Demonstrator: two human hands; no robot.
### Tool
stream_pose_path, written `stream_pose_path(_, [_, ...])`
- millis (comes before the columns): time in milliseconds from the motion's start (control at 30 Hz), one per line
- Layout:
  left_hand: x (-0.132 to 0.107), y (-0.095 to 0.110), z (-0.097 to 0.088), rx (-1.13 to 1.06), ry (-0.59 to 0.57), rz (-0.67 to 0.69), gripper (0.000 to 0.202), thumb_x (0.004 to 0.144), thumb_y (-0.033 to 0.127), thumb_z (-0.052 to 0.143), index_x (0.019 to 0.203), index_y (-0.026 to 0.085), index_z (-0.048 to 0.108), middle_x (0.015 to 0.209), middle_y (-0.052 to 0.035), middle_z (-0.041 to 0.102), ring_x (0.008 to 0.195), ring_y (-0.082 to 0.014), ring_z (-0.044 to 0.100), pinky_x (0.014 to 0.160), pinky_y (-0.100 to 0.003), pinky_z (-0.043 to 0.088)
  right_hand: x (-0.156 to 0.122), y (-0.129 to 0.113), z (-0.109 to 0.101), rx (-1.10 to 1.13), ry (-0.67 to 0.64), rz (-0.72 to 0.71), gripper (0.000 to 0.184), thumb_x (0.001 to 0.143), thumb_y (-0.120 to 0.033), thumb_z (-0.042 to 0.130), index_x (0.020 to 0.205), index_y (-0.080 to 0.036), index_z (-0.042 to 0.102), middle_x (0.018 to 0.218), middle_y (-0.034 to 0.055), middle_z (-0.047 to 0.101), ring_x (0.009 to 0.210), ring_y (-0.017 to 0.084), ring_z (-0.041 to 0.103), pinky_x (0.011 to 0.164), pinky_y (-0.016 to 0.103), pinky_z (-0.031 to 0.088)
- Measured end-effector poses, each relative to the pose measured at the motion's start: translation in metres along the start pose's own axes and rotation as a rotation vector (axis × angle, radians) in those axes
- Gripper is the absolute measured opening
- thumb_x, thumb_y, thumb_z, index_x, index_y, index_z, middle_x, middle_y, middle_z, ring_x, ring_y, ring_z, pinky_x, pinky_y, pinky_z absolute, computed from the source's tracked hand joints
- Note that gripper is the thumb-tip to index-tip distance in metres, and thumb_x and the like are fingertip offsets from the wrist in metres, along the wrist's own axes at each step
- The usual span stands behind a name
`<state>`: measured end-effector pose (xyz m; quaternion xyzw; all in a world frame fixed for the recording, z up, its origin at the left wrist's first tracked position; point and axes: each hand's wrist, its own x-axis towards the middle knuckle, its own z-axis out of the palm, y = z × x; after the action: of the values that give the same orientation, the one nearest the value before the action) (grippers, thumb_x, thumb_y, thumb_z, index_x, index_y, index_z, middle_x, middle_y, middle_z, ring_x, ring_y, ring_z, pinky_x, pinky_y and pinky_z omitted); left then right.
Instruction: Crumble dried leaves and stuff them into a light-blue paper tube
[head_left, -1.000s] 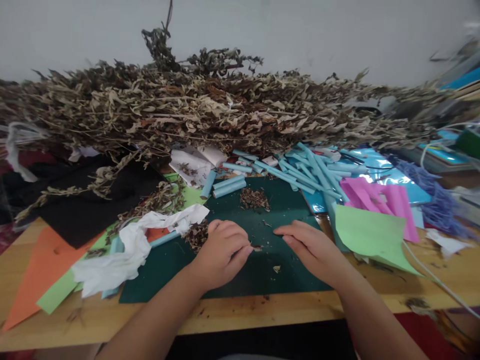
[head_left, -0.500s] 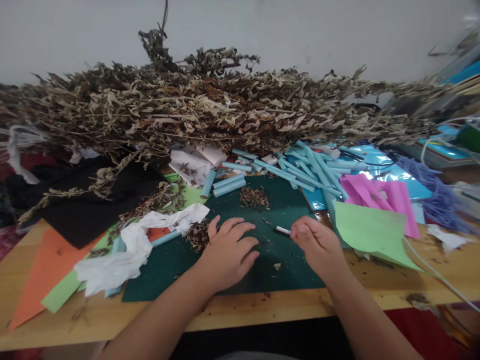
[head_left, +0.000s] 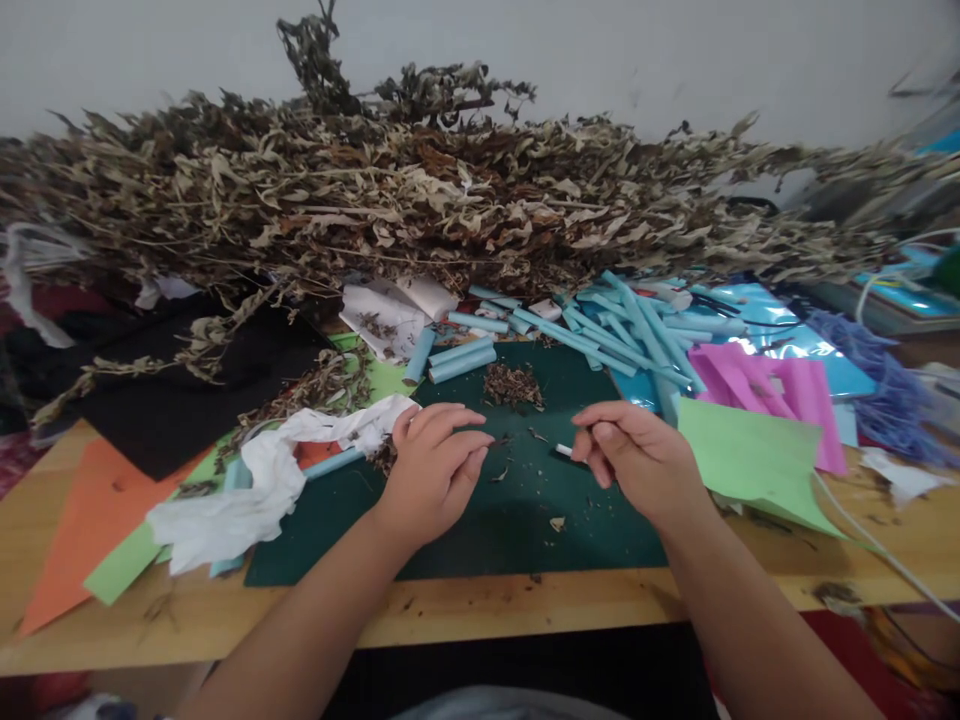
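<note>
My left hand point(head_left: 436, 470) is over the dark green mat point(head_left: 480, 545). Its thumb and fingertips come together at a small dried leaf bit point(head_left: 502, 441) poking out from them. Beside and partly behind this hand lies a clump of crumbled dried leaves point(head_left: 384, 458). Across the mat, my right hand point(head_left: 636, 455) keeps a short, thin white stick point(head_left: 564, 450) with a dark end in its curled fingers; most of its length is hidden. Its thumb and index finger are slightly apart. A small heap of crushed leaves point(head_left: 514, 386) sits on the mat beyond both hands.
Dried leafy stems point(head_left: 420, 210) are piled along the wall. Light blue paper rolls point(head_left: 615, 330) lie at the back. Crumpled white tissue point(head_left: 262, 490) is on the left; a green sheet point(head_left: 750, 455) and pink paper point(head_left: 806, 405) are on the right, above a white cable point(head_left: 862, 533).
My left hand has gone from spread fingers to a pinch and shifted slightly left. My right hand has loosened from a fist, its index finger extending, with the white stick still in it.
</note>
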<state>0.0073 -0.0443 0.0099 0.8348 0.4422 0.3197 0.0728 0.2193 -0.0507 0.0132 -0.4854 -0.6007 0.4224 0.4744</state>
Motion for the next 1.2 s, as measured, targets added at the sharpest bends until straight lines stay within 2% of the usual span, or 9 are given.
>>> stream_pose_path(100, [0.002, 0.000, 0.002, 0.021, -0.087, -0.004, 0.016, 0.079, 0.021, 0.042, 0.078, 0.023, 0.057, 0.091, -0.0007, 0.061, 0.098, -0.0188, 0.048, 0.090, -0.044, 0.017, 0.015, -0.004, -0.001, -0.051, 0.052, 0.013, 0.021, 0.078, -0.038, 0.043, 0.072, -0.019, 0.051, 0.042, -0.0067, 0.042, 0.033, 0.006, 0.034, 0.033, 0.019, 0.026])
stream_pose_path(200, [0.004, 0.001, 0.003, 0.041, -0.170, 0.002, 0.016, 0.079, 0.020, 0.041, 0.074, 0.022, 0.056, 0.084, 0.0008, 0.061, 0.093, -0.0174, 0.049, 0.090, -0.044, 0.016, 0.034, -0.002, -0.001, -0.138, 0.090, -0.029, 0.022, 0.078, -0.036, 0.043, 0.068, -0.019, 0.052, 0.040, -0.0070, 0.035, 0.036, 0.007, 0.033, 0.036, 0.019, 0.025])
stream_pose_path(300, [0.004, 0.002, 0.003, 0.062, -0.196, 0.016, 0.016, 0.080, 0.022, 0.041, 0.075, 0.022, 0.056, 0.084, 0.0011, 0.061, 0.092, -0.0173, 0.049, 0.090, -0.044, 0.015, 0.056, 0.005, 0.000, -0.361, 0.065, -0.078, 0.021, 0.078, -0.031, 0.041, 0.071, -0.018, 0.056, 0.053, -0.0026, 0.047, 0.049, 0.009, 0.044, 0.045, 0.021, 0.032])
stream_pose_path(400, [0.003, 0.002, 0.003, 0.075, -0.209, 0.030, 0.017, 0.081, 0.022, 0.040, 0.075, 0.022, 0.056, 0.086, 0.0016, 0.061, 0.092, -0.0175, 0.048, 0.090, -0.044, 0.014, 0.080, 0.014, 0.002, -0.553, -0.056, -0.124, 0.021, 0.077, -0.022, 0.039, 0.079, -0.016, 0.059, 0.076, 0.0028, 0.058, 0.071, 0.013, 0.052, 0.060, 0.025, 0.039])
stream_pose_path(600, [0.000, 0.003, 0.008, 0.052, -0.235, 0.076, 0.016, 0.080, 0.019, 0.041, 0.074, 0.023, 0.055, 0.086, 0.0039, 0.061, 0.094, -0.0167, 0.048, 0.091, -0.044, 0.011, 0.115, 0.026, 0.010, -0.654, -0.211, -0.172, 0.026, 0.076, -0.016, 0.038, 0.091, -0.016, 0.060, 0.073, 0.0008, 0.061, 0.063, 0.011, 0.056, 0.061, 0.024, 0.041])
stream_pose_path(767, [-0.001, -0.001, 0.010, 0.047, -0.183, 0.090, 0.015, 0.078, 0.015, 0.043, 0.072, 0.022, 0.054, 0.085, 0.0044, 0.061, 0.093, -0.0156, 0.048, 0.091, -0.043, 0.012, 0.126, 0.025, 0.013, -0.751, -0.286, -0.156, 0.019, 0.076, -0.019, 0.041, 0.082, -0.017, 0.059, 0.066, -0.0022, 0.062, 0.056, 0.009, 0.057, 0.058, 0.021, 0.041])
stream_pose_path(900, [-0.003, -0.002, 0.011, 0.043, -0.127, 0.108, 0.014, 0.077, 0.013, 0.045, 0.072, 0.022, 0.054, 0.082, 0.0042, 0.062, 0.092, -0.0152, 0.048, 0.091, -0.042, 0.012, 0.126, 0.023, 0.014, -0.900, -0.194, -0.125, 0.015, 0.076, -0.027, 0.045, 0.069, -0.019, 0.056, 0.048, -0.0038, 0.055, 0.046, 0.011, 0.052, 0.049, 0.021, 0.036])
stream_pose_path(1033, [-0.003, -0.002, 0.011, 0.047, -0.120, 0.111, 0.013, 0.077, 0.013, 0.045, 0.072, 0.022, 0.054, 0.082, 0.0045, 0.062, 0.093, -0.0153, 0.048, 0.091, -0.042, 0.011, 0.127, 0.025, 0.015, -1.062, -0.110, -0.255, 0.019, 0.076, -0.032, 0.046, 0.070, -0.018, 0.057, 0.053, 0.0006, 0.055, 0.053, 0.016, 0.051, 0.047, 0.024, 0.032])
stream_pose_path(1200, [-0.002, -0.003, 0.010, 0.049, -0.120, 0.111, 0.013, 0.076, 0.012, 0.046, 0.073, 0.022, 0.053, 0.084, 0.0050, 0.061, 0.093, -0.0148, 0.048, 0.091, -0.042, 0.012, 0.129, 0.031, 0.014, -0.877, -0.251, -0.500, 0.018, 0.076, -0.025, 0.046, 0.069, -0.017, 0.060, 0.074, 0.0052, 0.059, 0.072, 0.016, 0.054, 0.066, 0.026, 0.041])
